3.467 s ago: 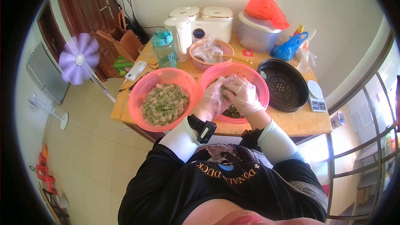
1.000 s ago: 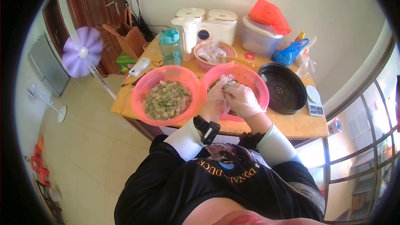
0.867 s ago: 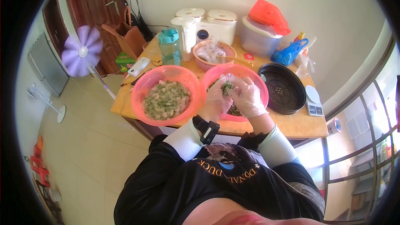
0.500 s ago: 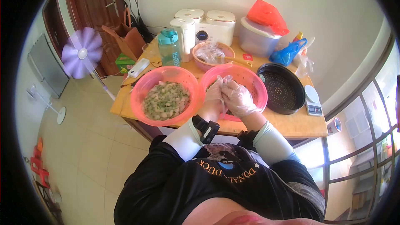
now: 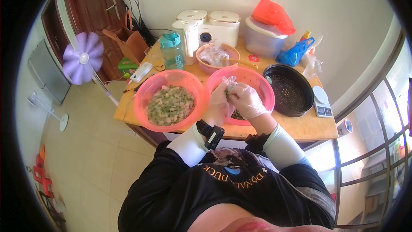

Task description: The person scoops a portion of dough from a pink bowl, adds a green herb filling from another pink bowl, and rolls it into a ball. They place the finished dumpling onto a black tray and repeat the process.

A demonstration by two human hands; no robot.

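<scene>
Over the right bowl [image 5: 262, 85], the gloved left hand [image 5: 219, 97] cups a greenish lump [image 5: 230, 89] with curled fingers, and the gloved right hand [image 5: 247, 102] has its fingers bunched together on it; the gloves hide most of the lump. Dark green filling [image 5: 237, 114] shows beneath the hands. The left bowl [image 5: 143, 96], holding a pale mix [image 5: 170, 105], stands just beside, opposite the black pan [image 5: 291, 94].

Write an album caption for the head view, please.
Gloved left hand and right hand hold a greenish lump over one pink bowl, beside a second pink bowl of chopped mixture.
</scene>
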